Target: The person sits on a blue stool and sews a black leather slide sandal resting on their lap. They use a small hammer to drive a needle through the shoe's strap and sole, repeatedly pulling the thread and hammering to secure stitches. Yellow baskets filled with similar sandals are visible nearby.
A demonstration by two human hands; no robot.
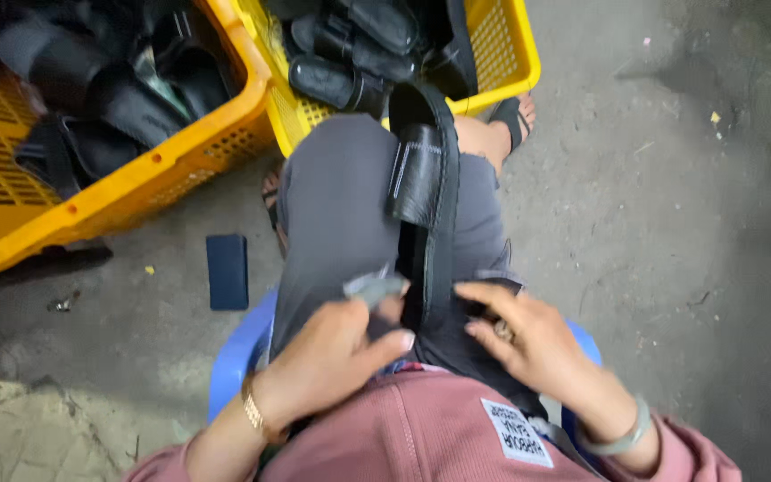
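A black sandal point(426, 192) with a stitched strap lies lengthwise on my lap, over dark grey trousers. My left hand point(336, 357) is closed around a small grey tool point(372, 286) whose tip rests against the sandal's heel edge. My right hand point(524, 335), wearing a ring, presses on the heel end of the sandal from the right side, fingers spread over the sole. I sit on a blue plastic stool point(234, 361).
Two yellow plastic crates, one at the left point(136, 178) and one at the top centre point(506, 54), hold several black sandals. A dark blue phone point(227, 271) lies on the concrete floor beside my left leg. My sandalled foot point(510, 120) shows by the right crate.
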